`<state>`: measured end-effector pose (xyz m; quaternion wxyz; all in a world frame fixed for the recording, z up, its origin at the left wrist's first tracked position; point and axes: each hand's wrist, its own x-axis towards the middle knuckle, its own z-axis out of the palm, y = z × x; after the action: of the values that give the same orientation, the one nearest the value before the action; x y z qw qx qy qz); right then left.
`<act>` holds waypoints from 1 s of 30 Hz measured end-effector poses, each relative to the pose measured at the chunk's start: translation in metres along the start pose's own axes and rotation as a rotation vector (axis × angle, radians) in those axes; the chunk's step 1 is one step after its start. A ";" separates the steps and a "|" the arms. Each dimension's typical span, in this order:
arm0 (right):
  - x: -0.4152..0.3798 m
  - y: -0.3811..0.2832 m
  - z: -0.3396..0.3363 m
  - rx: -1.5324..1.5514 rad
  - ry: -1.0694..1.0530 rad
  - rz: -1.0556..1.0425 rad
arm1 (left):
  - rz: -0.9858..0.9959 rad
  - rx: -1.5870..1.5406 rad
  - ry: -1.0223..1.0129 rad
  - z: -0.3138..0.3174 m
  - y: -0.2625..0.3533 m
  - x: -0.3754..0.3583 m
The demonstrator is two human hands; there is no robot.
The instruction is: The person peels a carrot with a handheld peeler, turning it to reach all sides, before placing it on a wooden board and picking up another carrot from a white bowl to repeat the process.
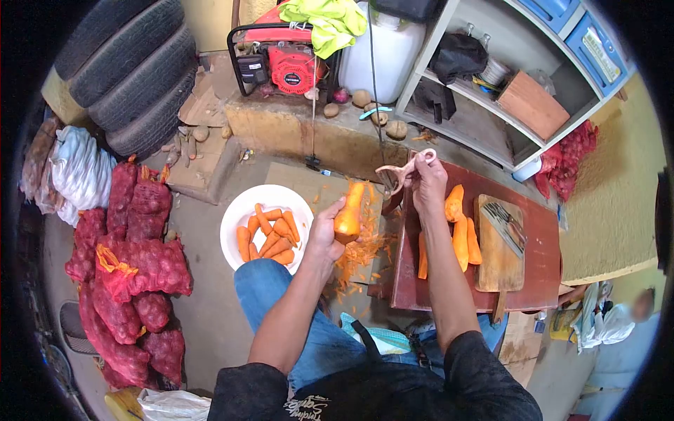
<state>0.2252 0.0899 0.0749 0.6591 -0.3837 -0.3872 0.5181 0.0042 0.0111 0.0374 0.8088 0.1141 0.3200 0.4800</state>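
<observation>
My left hand (326, 230) is closed around a thick carrot (352, 208), whose orange flesh looks bright and whose lower end is darker. Up and to the right, my right hand (429, 184) grips a pale pink peeler (399, 172) by its handle, apart from the carrot. Orange peelings (361, 261) lie scattered on the cardboard and floor under the carrot. A white basin (232, 217) with several carrots (269, 231) stands left of my left hand. Bright peeled carrots (460, 242) rest on the red-brown table (435, 295) beneath my right forearm.
A wooden cutting board (500, 270) bearing a knife (507, 228) lies on the table. Red mesh sacks (144, 270) of onions and stacked tires (133, 77) fill the left. A red generator (291, 67), white jerrycan (382, 59) and shelf (477, 91) stand ahead. Another person (618, 323) is far right.
</observation>
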 end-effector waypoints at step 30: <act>-0.057 -0.018 0.030 -0.009 -0.152 0.145 | 0.078 0.089 -0.016 0.003 -0.008 0.012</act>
<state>0.1954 0.0338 0.0969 0.5867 -0.3733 -0.4096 0.5905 0.0153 0.0178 0.0309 0.7860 0.1662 0.3299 0.4956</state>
